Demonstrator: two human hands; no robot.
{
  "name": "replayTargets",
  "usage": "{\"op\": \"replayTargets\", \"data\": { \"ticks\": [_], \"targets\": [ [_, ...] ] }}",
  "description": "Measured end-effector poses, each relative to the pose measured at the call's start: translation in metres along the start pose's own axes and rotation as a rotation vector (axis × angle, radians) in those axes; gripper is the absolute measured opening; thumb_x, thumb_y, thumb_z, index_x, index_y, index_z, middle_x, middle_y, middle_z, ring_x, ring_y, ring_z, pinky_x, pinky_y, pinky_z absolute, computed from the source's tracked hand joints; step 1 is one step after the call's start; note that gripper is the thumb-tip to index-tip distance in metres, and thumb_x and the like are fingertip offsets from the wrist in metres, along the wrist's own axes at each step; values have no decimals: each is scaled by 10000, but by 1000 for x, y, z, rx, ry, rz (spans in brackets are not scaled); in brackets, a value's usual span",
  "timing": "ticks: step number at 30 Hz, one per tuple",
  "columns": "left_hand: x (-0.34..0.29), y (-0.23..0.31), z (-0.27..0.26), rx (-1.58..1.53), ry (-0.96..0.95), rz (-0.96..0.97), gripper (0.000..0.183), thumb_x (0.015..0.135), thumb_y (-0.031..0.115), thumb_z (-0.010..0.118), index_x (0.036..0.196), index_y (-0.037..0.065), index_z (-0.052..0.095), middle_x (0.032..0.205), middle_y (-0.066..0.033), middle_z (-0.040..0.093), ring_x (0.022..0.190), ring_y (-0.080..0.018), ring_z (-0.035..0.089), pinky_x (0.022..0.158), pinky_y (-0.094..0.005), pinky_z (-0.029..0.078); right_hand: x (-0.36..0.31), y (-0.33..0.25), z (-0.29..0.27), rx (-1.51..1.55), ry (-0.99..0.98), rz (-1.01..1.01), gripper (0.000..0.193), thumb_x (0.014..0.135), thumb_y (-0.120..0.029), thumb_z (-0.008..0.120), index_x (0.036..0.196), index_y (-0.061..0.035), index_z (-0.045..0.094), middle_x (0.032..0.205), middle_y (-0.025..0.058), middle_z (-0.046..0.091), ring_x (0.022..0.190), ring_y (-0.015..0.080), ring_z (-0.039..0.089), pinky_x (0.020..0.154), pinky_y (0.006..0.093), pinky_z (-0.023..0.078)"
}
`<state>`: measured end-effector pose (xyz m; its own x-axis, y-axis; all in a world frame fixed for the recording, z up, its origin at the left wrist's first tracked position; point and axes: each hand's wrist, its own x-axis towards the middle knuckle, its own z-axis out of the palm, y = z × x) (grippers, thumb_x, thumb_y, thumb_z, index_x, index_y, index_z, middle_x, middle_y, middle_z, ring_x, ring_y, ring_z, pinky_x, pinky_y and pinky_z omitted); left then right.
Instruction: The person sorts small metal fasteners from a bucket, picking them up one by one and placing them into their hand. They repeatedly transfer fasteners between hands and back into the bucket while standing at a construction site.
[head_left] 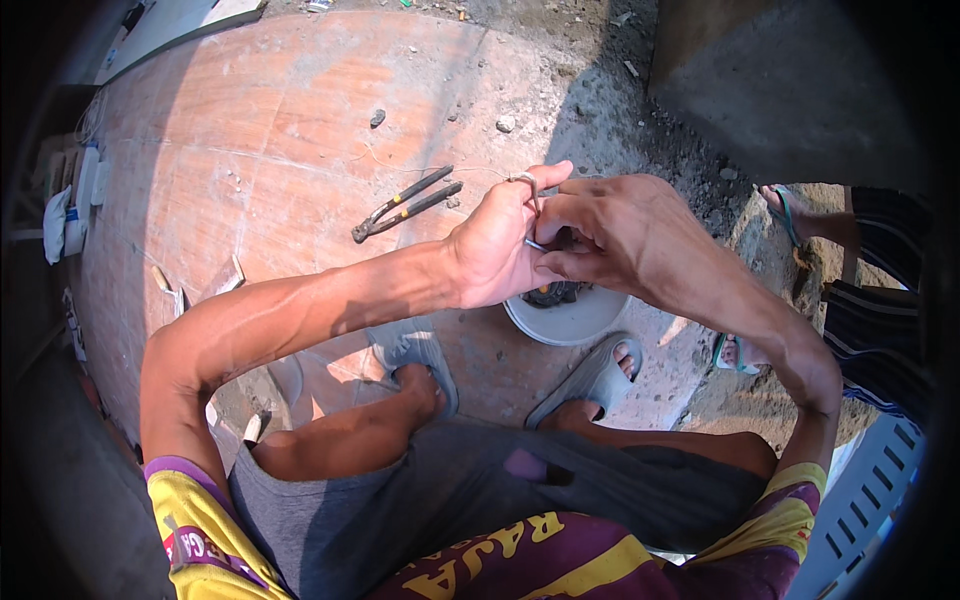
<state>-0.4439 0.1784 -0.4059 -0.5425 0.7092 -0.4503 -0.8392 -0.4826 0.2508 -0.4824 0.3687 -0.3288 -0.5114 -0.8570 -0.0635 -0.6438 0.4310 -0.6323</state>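
Head view shows the left hand [497, 238] palm toward the wearer, wire [525, 178] looped at its thumb and its fingers mostly hidden, while the right hand [640, 225] curls in opposite, thumb and fingertips close together, though whether its grip pinches the wire cannot be told. Beneath sits a white bucket [567, 332]; pincers [405, 205] lie beyond on the tiled floor [300, 90], and yellow lettering [480, 556] crosses the wearer's maroon shirt.
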Motion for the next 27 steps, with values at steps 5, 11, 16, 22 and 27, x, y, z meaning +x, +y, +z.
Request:
{"op": "replayTargets", "data": {
  "ticks": [5, 11, 16, 22, 27],
  "targets": [
    [0, 2, -6, -6, -150, 36, 563, 1142, 457, 316, 1308, 26, 637, 1201, -139, 723, 1148, -273, 696, 1008, -412, 544, 11, -11, -14, 229, -172, 244, 136, 858, -105, 809, 958, -66, 724, 816, 60, 652, 711, 164, 613, 638, 329, 459],
    [-12, 9, 13, 94, 11, 90, 494, 1108, 375, 355, 1419, 33, 530, 1423, -140, 615, 1290, -291, 643, 1177, -512, 492, 18, 2, -6, 890, -90, 240, 30, 968, -85, 676, 959, -60, 691, 881, -51, 645, 789, 27, 542, 650, 247, 426],
    [-5, 8, 25, -19, -40, -86, 745, 1124, 472, 315, 1589, -107, 380, 1609, -265, 479, 1493, -366, 483, 1289, -479, 341, 18, -4, -86, 945, 316, 77, 145, 1075, -241, 589, 1054, -98, 591, 833, -32, 599, 671, 33, 391, 599, 249, 322],
    [5, -4, 16, 136, -25, -91, 768, 1120, 453, 257, 1592, -150, 320, 1644, -307, 406, 1545, -403, 400, 1327, -504, 275, -12, -38, -213, 1035, 1128, -222, 275, 1086, -271, 618, 1249, -50, 602, 849, -45, 589, 576, 26, 355, 570, 223, 307],
    [11, -10, 23, 113, -57, -127, 744, 1125, 418, 282, 1588, -164, 309, 1648, -318, 392, 1541, -414, 406, 1317, -513, 302, -75, -59, -272, 956, 1651, -623, 242, 1129, -270, 588, 1299, -98, 593, 816, -54, 536, 581, 43, 339, 586, 239, 307]
  ]
}}
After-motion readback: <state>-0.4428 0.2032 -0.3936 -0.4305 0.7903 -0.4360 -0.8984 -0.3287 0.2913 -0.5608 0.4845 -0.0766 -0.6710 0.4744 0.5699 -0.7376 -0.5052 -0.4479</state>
